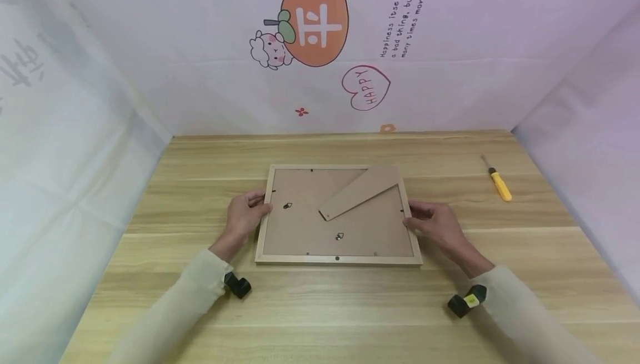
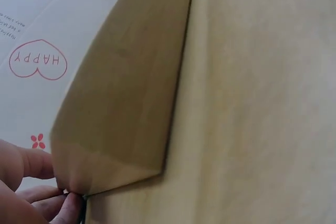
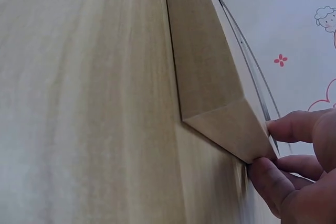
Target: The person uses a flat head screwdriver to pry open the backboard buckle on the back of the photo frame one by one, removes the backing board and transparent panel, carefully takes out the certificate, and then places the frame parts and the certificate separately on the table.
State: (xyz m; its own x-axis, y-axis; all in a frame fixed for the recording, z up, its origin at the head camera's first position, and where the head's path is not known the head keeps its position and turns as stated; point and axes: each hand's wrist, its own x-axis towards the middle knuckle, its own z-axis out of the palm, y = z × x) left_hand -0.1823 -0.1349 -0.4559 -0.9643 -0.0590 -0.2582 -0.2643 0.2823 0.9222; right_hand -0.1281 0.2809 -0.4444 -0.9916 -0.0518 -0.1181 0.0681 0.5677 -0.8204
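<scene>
A wooden picture frame [image 1: 300, 259] lies back side up on the table, its brown backing board [image 1: 295, 230] showing. A flat easel leg [image 1: 357, 193] slants across the board, and two small metal hangers are fixed to it. My left hand [image 1: 242, 217] pinches the frame's left side, thumb on the rim. On the opposite side my right hand [image 1: 441, 226] holds the right edge between thumb and fingers. Both wrist views show the frame's side [image 2: 121, 77] close up, with fingertips at its corner; the fingers' undersides are partly hidden.
A screwdriver [image 1: 500, 186] with a yellow handle lies at the right of the wood-grain table [image 1: 340, 308]. White printed cloth [image 1: 200, 75] hangs behind the table and along both sides.
</scene>
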